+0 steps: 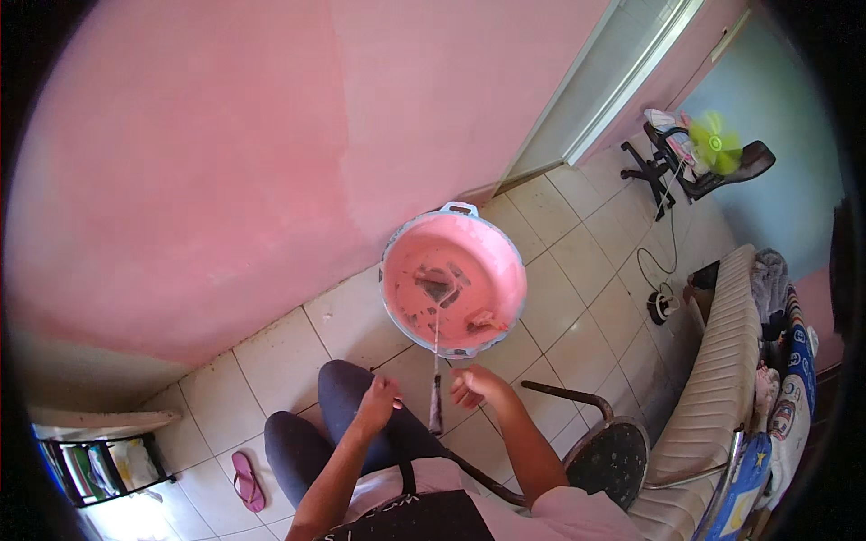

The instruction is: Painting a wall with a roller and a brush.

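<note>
A round basin (511, 317) with pink paint inside stands on the floor by the wall. The paint roller (437, 290) rests in it, its long thin shaft crossing the near rim and its dark, paint-smeared handle (437, 406) pointing toward me. A pink-coated lump (487, 321), too unclear to name, lies inside at the right. My left hand (383, 401) is left of the handle, above my knee, its fingers curled with nothing visible in them. On the handle's other side, my right hand (478, 386) is also loosely closed, apart from both handle and basin.
A pink wall (225, 198) rises beyond the basin. A dark round stool (610, 462) is close to my right arm, by a cream mattress (699, 388). Farther off stand an office chair (667, 171) and a green fan (715, 142). A flip-flop (248, 481) and a black rack (106, 469) are at left.
</note>
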### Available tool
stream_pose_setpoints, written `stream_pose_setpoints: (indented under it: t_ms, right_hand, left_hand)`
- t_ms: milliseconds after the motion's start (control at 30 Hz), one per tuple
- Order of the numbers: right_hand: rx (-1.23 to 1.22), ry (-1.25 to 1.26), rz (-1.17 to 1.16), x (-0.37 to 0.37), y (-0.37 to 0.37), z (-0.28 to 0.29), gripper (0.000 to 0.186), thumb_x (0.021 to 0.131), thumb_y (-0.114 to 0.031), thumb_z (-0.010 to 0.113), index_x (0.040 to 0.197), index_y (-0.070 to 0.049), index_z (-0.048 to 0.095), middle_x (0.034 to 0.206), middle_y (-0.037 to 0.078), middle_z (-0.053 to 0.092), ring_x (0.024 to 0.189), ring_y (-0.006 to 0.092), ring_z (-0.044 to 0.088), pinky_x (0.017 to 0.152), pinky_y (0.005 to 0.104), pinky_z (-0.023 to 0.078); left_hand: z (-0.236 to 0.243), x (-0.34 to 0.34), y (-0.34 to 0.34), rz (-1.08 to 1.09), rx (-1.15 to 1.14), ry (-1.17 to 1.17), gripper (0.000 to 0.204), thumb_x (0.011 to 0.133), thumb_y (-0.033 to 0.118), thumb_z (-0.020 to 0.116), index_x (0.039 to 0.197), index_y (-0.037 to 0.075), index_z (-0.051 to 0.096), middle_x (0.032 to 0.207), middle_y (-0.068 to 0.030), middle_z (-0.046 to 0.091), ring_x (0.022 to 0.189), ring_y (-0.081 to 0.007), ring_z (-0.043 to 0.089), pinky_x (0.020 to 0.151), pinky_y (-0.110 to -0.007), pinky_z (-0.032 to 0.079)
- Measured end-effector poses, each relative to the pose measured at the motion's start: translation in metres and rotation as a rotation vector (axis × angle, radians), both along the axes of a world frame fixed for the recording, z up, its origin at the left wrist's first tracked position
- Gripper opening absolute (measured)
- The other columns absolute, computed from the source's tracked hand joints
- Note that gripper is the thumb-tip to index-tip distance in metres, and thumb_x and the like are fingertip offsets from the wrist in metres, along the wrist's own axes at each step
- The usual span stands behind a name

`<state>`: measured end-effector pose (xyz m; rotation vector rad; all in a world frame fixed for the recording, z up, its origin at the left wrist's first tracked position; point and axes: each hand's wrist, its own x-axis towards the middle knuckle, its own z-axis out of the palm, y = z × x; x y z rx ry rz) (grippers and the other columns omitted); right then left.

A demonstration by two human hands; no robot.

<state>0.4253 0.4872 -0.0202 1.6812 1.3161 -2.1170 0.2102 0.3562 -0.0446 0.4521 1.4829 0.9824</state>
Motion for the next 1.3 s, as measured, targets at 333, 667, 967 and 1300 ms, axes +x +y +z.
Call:
stream_pose_setpoints:
  t_ms: [333, 667, 967, 1300]
  right_hand:
    - [1.293, -0.907, 0.284, 0.048, 0.114, -0.085, 0.026, 0.076, -0.021, 0.062, 0.091, -0.001, 0.054, 0.082, 0.018, 0.058, 0.077, 0.0352, 0.061, 0.065, 0.0456, 0.049]
    - [1.160, -0.962, 0.526, 0.036, 0.142, -0.118, 0.019, 0.080, -0.015, 0.056, 0.094, -0.003, 0.054, 0.096, 0.015, 0.055, 0.090, 0.0289, 0.059, 0.068, 0.0363, 0.053]
    - [1.224, -0.804, 0.902, 0.024, 0.156, -0.121, 0.014, 0.079, -0.010, 0.053, 0.089, -0.004, 0.059, 0.095, 0.013, 0.055, 0.086, 0.0264, 0.060, 0.070, 0.0336, 0.053]
    - [1.282, -0.432, 0.910, 0.025, 0.157, -0.060, 0.026, 0.072, -0.031, 0.057, 0.082, -0.010, 0.067, 0.096, 0.015, 0.061, 0.089, 0.0317, 0.059, 0.078, 0.0430, 0.047]
  left_hand:
    - [-0.027, -0.025, -0.023, -0.081, -0.035, 0.024, 0.023, 0.090, 0.022, 0.047, 0.093, -0.001, 0.048, 0.077, -0.0094, 0.056, 0.068, -0.0166, 0.057, 0.062, -0.029, 0.048]
    - [-0.014, -0.077, -0.024, 0.256, -0.108, 0.083, 0.014, 0.088, 0.017, 0.047, 0.088, 0.004, 0.051, 0.073, -0.0063, 0.058, 0.065, -0.0132, 0.056, 0.060, -0.026, 0.046]
    - [-0.005, -0.068, 0.002, 0.218, -0.015, 0.013, 0.011, 0.090, 0.016, 0.047, 0.088, 0.006, 0.050, 0.074, -0.0050, 0.057, 0.064, -0.0121, 0.055, 0.060, -0.025, 0.044]
    - [-0.023, -0.092, -0.036, 0.428, 0.041, -0.023, 0.013, 0.089, 0.017, 0.048, 0.088, 0.004, 0.050, 0.074, -0.0055, 0.056, 0.067, -0.0136, 0.055, 0.061, -0.026, 0.046]
